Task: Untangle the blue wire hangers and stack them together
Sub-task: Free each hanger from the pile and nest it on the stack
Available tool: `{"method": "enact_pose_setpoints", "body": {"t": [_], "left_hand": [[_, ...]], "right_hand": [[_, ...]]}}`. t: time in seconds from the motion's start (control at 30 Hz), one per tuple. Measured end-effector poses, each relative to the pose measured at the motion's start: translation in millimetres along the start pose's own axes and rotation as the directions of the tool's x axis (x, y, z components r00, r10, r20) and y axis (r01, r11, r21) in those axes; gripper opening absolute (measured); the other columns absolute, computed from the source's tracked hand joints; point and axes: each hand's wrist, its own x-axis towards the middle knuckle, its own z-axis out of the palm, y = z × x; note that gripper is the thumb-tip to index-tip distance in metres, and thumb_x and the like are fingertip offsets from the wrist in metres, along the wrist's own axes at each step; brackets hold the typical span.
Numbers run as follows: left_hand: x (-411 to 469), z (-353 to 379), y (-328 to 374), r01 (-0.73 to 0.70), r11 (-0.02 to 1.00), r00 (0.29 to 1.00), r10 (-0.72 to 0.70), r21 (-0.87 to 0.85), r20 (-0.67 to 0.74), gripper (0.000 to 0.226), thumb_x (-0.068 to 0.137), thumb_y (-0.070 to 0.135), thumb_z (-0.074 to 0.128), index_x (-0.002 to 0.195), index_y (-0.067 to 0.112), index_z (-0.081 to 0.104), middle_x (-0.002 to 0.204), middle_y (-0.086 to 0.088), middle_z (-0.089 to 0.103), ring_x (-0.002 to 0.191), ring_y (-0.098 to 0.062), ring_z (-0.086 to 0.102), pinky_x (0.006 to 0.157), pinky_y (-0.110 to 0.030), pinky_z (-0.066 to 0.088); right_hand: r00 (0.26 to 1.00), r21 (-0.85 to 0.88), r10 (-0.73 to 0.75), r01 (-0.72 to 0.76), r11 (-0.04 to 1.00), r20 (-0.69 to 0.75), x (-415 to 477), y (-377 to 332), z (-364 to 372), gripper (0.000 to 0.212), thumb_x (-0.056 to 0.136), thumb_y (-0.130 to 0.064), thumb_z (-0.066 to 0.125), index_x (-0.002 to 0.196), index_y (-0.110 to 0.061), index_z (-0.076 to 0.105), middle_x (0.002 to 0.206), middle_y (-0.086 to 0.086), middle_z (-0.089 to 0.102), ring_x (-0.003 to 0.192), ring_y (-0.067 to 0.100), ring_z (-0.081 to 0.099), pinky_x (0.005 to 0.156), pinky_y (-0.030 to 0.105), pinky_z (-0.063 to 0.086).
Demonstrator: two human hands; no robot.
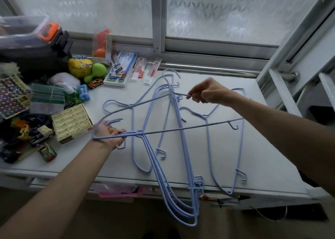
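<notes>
A tangle of pale blue wire hangers [158,166] lay on the white worktop [117,166]. The left hand [108,134] gripped bunched hooks at the tangle's near-left edge. The right hand [208,93] was at its far side, fingers [194,95] pinching one wire.

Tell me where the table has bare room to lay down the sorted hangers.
Barest: the right strip of the table, between the outermost hanger and the right edge. A smaller patch sits front-left, between the yellow box, the left hand and the front edge. The middle is covered by tangled hangers; the left side is piled with toys.
</notes>
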Motion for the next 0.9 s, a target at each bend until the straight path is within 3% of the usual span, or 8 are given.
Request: {"method": "enact_pose_setpoints", "body": {"t": [0.07, 0.2, 0.33, 0.47, 0.57, 0.63, 0.73, 0.9], "left_hand": [[0.2, -0.2, 0.8, -0.042, 0.999, 0.999, 0.041, 0.029, 0.032, 0.041, 0.101, 0.007, 0.03, 0.062, 0.021, 0.028, 0.025, 0.002, 0.029, 0.022, -0.014, 0.032, 0.05, -0.022, 0.038], [-1.7, 5.0, 2.9, 0.056, 0.991, 0.998, -0.051, -0.123, 0.041, 0.047, 0.1, 0.021, 0.033, 0.055, 0.021, 0.018, 0.03, 0.003, 0.015, 0.023, -0.015, 0.014, 0.057, -0.024, 0.034], [3.7, 2.4, 1.4, 0.08, 0.987, 0.997, -0.076, -0.141, 0.032, 0.048, 0.1, 0.022, 0.034, 0.055, 0.02, 0.018, 0.03, 0.003, 0.015, 0.023, -0.015, 0.014, 0.056, -0.024, 0.033], [7.4, -1.6, -2.5, 0.077, 0.987, 0.997, -0.08, -0.139, -0.012, 0.049, 0.099, 0.022, 0.036, 0.055, 0.021, 0.017, 0.03, 0.003, 0.013, 0.023, -0.015, 0.013, 0.058, -0.024, 0.034], [9.5, -3.2, -3.8, 0.093, 0.985, 0.995, -0.098, -0.143, -0.028, 0.049, 0.1, 0.023, 0.036, 0.055, 0.021, 0.017, 0.03, 0.003, 0.013, 0.022, -0.016, 0.013, 0.058, -0.024, 0.035], [9.1, -0.9, -2.4, 0.106, 0.984, 0.993, -0.112, -0.144, -0.033, 0.049, 0.1, 0.023, 0.036, 0.055, 0.02, 0.018, 0.031, 0.003, 0.013, 0.022, -0.016, 0.012, 0.056, -0.024, 0.034], [8.7, 1.2, -1.4, 0.105, 0.984, 0.993, -0.111, -0.145, -0.032, 0.049, 0.099, 0.022, 0.037, 0.054, 0.021, 0.018, 0.031, 0.002, 0.013, 0.023, -0.016, 0.012, 0.053, -0.023, 0.032], [8.9, 0.8, -2.2, 0.108, 0.984, 0.992, -0.115, -0.142, -0.042, 0.049, 0.099, 0.022, 0.037, 0.054, 0.02, 0.017, 0.03, 0.002, 0.012, 0.022, -0.016, 0.012, 0.056, -0.023, 0.034]], "right_hand": [[0.998, -0.104, -0.042, 0.048, 0.993, 0.055, 9.6, -13.6, 2.6, 0.035, 0.086, 0.014, 0.047, 0.091, -0.005, 0.076, 0.069, 0.012, 0.064, 0.062, 0.02, 0.049, 0.055, 0.03, 0.039], [0.961, -0.424, -0.094, 0.202, 0.883, 0.262, 22.9, -32.5, 13.9, 0.043, 0.076, 0.017, 0.044, 0.08, -0.01, 0.078, 0.054, -0.012, 0.065, 0.054, 0.004, 0.054, 0.06, 0.028, 0.044], [0.89, -0.536, -0.24, 0.43, 0.726, 0.387, 29.1, -45.4, 37.6, 0.03, 0.084, 0.008, 0.058, 0.088, -0.014, 0.078, 0.085, 0.001, 0.076, 0.079, 0.016, 0.069, 0.077, 0.032, 0.057], [0.767, -0.667, -0.365, 0.64, 0.381, 0.528, 40.3, -51.0, 55.5, 0.022, 0.087, 0.0, 0.058, 0.103, -0.011, 0.07, 0.1, 0.005, 0.071, 0.091, 0.022, 0.067, 0.081, 0.038, 0.055], [0.662, -0.724, -0.405, 0.689, -0.003, 0.631, 40.1, -48.1, 70.8, 0.016, 0.086, 0.006, 0.053, 0.098, -0.003, 0.057, 0.087, 0.013, 0.063, 0.075, 0.029, 0.061, 0.075, 0.042, 0.054], [0.623, -0.734, -0.431, 0.661, -0.154, 0.652, 36.2, -41.2, 78.7, 0.01, 0.086, 0.007, 0.054, 0.09, -0.002, 0.054, 0.074, 0.012, 0.059, 0.061, 0.027, 0.058, 0.064, 0.04, 0.054], [0.64, -0.754, -0.431, 0.633, -0.174, 0.637, 32.0, -24.9, 82.5, 0.017, 0.079, 0.011, 0.056, 0.088, -0.003, 0.054, 0.07, 0.012, 0.058, 0.054, 0.03, 0.058, 0.048, 0.034, 0.047], [0.605, -0.741, -0.489, 0.657, -0.14, 0.629, 23.6, -6.5, 91.8, 0.035, 0.061, 0.01, 0.064, 0.091, -0.008, 0.059, 0.072, 0.011, 0.057, 0.057, 0.03, 0.057, 0.05, 0.035, 0.05]]}}
